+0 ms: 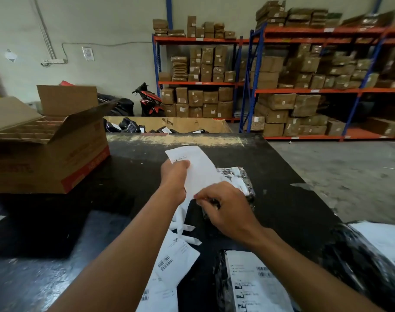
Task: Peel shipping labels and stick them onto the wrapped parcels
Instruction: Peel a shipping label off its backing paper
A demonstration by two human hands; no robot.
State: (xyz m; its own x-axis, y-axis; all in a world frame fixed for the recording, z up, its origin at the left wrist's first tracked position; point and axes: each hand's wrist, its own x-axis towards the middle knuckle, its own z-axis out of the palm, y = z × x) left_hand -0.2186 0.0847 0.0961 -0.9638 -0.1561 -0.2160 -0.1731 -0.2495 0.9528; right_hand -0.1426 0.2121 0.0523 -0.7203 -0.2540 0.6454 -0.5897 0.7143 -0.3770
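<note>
- Steel racks (304, 91), blue and orange: standing along the back wall, holding stacked brown boxes.
- Black table (135, 176): running from the camera toward the racks, carrying everything below.
- Open carton (57, 163): sitting on the table's left side with its flaps standing up.
- Cardboard bin (192, 124): standing just beyond the table's far edge, holding black-wrapped packages.
- Scooter (147, 100), red and black: leaning near the wall behind the bin.
- Large wrapped parcel (361, 255): lying at the table's right edge, wearing a white label.
- Near wrapped parcel (221, 284): lying at the bottom of the view under the right forearm, a printed label sitting on top.
- Loose labels (174, 262): lying overlapped on the table under the left forearm, barcodes facing up.
- Small wrapped parcel (244, 183): lying mid-table, just behind the hands.
- Shipping label (201, 170): being held up above the table, in front of the small wrapped parcel, blank side facing the camera.
- Right hand (223, 208): pinching the label's lower edge between thumb and fingertips.
- Left hand (175, 176): gripping the label's upper left side, thumb pressing on the paper.
- White backing strips (183, 224): lying curled on the table below the hands.
</note>
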